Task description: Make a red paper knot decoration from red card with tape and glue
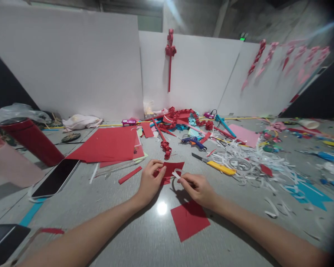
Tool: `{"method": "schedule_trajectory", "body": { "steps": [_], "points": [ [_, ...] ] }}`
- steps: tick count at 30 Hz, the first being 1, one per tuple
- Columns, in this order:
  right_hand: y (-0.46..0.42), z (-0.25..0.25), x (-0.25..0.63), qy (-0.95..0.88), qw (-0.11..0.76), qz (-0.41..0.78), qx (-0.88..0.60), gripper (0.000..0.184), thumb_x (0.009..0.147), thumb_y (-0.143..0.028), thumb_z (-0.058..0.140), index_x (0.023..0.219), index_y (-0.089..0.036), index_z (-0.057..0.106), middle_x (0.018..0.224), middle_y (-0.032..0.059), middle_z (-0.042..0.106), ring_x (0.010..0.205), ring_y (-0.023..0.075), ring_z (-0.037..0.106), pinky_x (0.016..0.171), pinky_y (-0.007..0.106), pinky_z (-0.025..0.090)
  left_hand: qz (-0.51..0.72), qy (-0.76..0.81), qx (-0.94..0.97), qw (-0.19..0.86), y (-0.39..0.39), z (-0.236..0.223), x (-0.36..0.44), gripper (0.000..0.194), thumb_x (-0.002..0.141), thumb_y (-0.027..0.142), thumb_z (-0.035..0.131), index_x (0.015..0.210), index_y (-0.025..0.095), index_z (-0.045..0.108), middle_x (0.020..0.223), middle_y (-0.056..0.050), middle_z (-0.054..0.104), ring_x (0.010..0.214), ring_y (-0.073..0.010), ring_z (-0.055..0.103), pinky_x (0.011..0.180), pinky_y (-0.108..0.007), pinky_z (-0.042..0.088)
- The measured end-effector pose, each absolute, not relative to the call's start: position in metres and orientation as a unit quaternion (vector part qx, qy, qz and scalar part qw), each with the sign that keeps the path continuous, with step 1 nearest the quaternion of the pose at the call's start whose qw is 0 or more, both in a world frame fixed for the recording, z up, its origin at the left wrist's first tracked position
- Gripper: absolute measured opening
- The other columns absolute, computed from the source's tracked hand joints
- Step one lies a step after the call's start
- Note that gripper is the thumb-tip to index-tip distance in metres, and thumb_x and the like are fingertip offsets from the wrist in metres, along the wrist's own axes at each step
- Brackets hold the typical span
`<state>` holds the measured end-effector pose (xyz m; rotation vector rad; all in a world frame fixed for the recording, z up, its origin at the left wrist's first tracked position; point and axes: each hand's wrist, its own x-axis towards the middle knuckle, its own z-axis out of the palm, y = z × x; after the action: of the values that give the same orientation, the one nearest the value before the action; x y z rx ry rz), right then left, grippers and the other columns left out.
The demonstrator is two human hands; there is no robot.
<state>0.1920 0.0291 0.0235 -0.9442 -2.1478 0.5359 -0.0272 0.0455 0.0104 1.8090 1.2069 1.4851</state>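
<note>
My left hand (pixel 152 180) is closed on a small piece of red paper (pixel 171 167), thumb on top and fingers behind it. Between the thumb and fingertips of my right hand (pixel 198 187) is a thin white paper strip (pixel 177 173), which curls over the face of the red paper. Whether the strip still sticks to the paper I cannot tell. A red paper square (pixel 189 221) lies flat on the grey table just below my right hand. Left of my left hand rests a narrow red paper strip (pixel 130 175).
A yellow utility knife (pixel 221 167) with its blade out lies beyond my right hand, beside a heap of white strips (pixel 246 163). Blue pliers (pixel 194 142) and a red paper chain (pixel 166 149) lie ahead. Red sheets (pixel 108 144), a phone (pixel 57 178) and a red bottle (pixel 32 139) are leftward.
</note>
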Motion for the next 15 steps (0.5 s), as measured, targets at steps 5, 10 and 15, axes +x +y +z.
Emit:
{"method": "schedule_trajectory", "body": {
  "steps": [5,10,15],
  "points": [
    [0.026,0.022,0.191,-0.837,0.372,0.189,-0.355,0.024,0.103,-0.03,0.053,0.09,-0.017,0.069,0.064,-0.0028,0.057,0.053,0.0095,0.044,0.056,0.026,0.033,0.533,0.385,0.72,0.22,0.038,0.008,-0.024,0.011,0.095,0.023,0.068,0.103,0.02,0.075,0.098,-0.006,0.075,0.09,-0.0184,0.069,0.083,-0.03,0.053],
    [0.026,0.021,0.191,-0.838,0.401,0.162,-0.332,0.023,0.102,-0.025,0.055,0.087,-0.016,0.07,0.062,-0.0024,0.059,0.052,0.0092,0.047,0.055,0.025,0.035,0.533,0.345,0.747,0.199,0.034,0.004,-0.024,0.015,0.099,0.022,0.063,0.109,0.02,0.074,0.096,-0.006,0.074,0.087,-0.017,0.068,0.079,-0.029,0.052],
    [0.026,0.02,0.19,-0.839,0.438,0.127,-0.297,0.016,0.099,-0.02,0.059,0.09,-0.016,0.071,0.065,0.0001,0.066,0.053,0.0102,0.054,0.056,0.024,0.039,0.537,0.348,0.744,0.194,0.032,0.007,-0.023,0.013,0.1,0.023,0.062,0.102,0.019,0.074,0.093,-0.006,0.074,0.085,-0.0169,0.068,0.077,-0.029,0.052]
  ]
}}
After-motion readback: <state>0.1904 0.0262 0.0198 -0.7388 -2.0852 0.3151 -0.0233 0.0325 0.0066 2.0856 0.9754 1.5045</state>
